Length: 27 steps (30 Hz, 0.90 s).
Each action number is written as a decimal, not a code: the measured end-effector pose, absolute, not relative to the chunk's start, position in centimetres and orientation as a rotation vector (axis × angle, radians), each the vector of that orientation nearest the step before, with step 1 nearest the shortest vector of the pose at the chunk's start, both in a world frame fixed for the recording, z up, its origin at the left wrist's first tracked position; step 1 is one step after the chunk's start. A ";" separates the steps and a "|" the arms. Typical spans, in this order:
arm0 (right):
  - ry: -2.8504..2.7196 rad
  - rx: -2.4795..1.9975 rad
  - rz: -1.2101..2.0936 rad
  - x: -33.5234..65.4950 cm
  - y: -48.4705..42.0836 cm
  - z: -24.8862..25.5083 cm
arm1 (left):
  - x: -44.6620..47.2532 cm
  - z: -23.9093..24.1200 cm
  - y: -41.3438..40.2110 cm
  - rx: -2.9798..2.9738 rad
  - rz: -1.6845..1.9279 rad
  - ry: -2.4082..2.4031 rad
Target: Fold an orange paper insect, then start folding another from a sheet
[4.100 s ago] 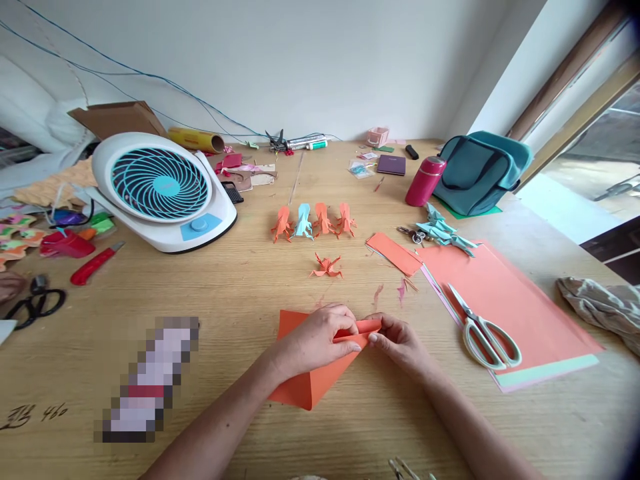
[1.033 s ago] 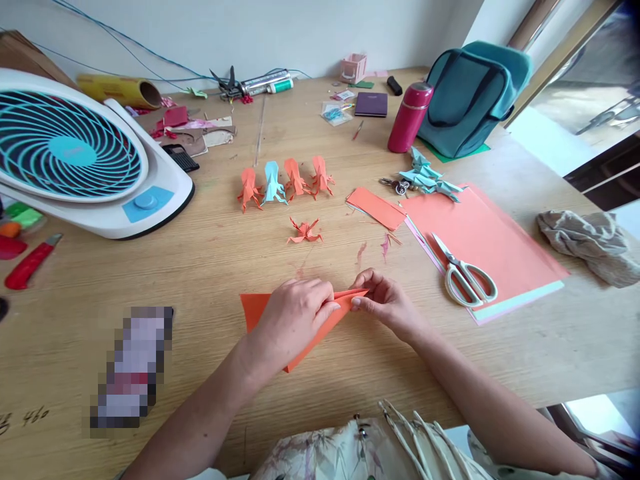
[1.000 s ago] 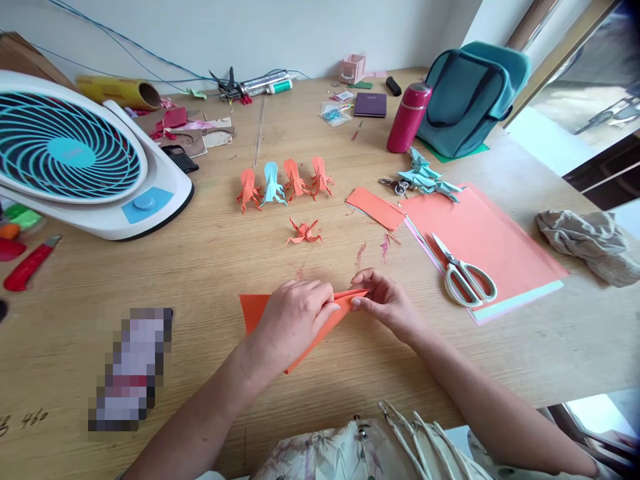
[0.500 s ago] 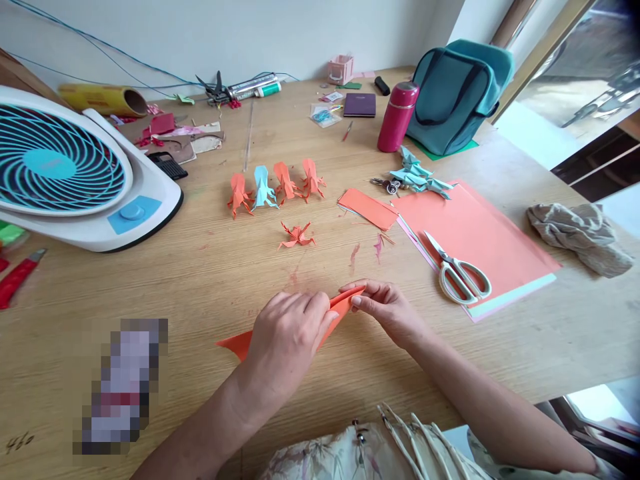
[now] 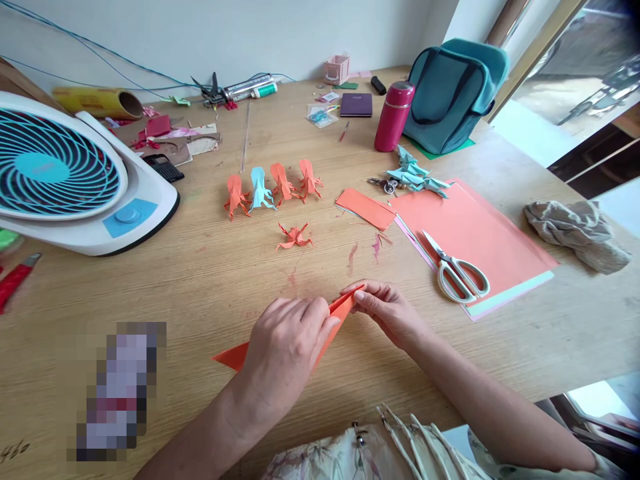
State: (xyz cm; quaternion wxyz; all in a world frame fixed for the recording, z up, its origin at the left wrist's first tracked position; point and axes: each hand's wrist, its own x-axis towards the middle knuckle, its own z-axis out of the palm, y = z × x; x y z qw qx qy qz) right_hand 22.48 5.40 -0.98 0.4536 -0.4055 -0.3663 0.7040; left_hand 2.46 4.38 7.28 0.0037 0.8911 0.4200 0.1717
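A folded sheet of orange paper (image 5: 334, 328) is held between both hands above the near part of the table. My left hand (image 5: 286, 343) is closed over its middle, thumb along the front, and a pointed end sticks out to the left. At the narrow right end, my right hand (image 5: 384, 310) pinches the folded tip between thumb and fingers. Beyond the hands lies a small orange origami figure (image 5: 295, 236). Behind it stand several more folded figures, among them a blue one (image 5: 260, 189) and an orange one (image 5: 236, 195). My left hand hides part of the paper.
To the right, scissors (image 5: 457, 273) rest on large orange sheets (image 5: 493, 230), with a stack of paper strips (image 5: 367, 208) beside them. A fan (image 5: 75, 180) stands at the left. Farther back are a pink bottle (image 5: 395, 117), a teal bag (image 5: 445, 100) and blue folded pieces (image 5: 416, 175).
The left end of the orange paper has tilted slightly downward, and my left hand has shifted a little. My right hand keeps its pinch. The whole view has moved slightly.
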 end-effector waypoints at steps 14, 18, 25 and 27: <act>-0.912 -0.978 1.743 22.5 5.3 -1.2 | 2.4 7.4 4.2 2.804 0.527 1.315; -0.913 -0.971 1.745 22.5 5.3 -1.2 | 2.4 7.6 4.2 2.799 0.532 1.313; -0.932 -0.976 1.725 22.5 5.4 -1.2 | 2.4 7.4 4.2 2.803 0.557 1.301; -0.934 -0.979 1.727 22.5 5.4 -1.2 | 2.4 7.5 4.2 2.802 0.558 1.303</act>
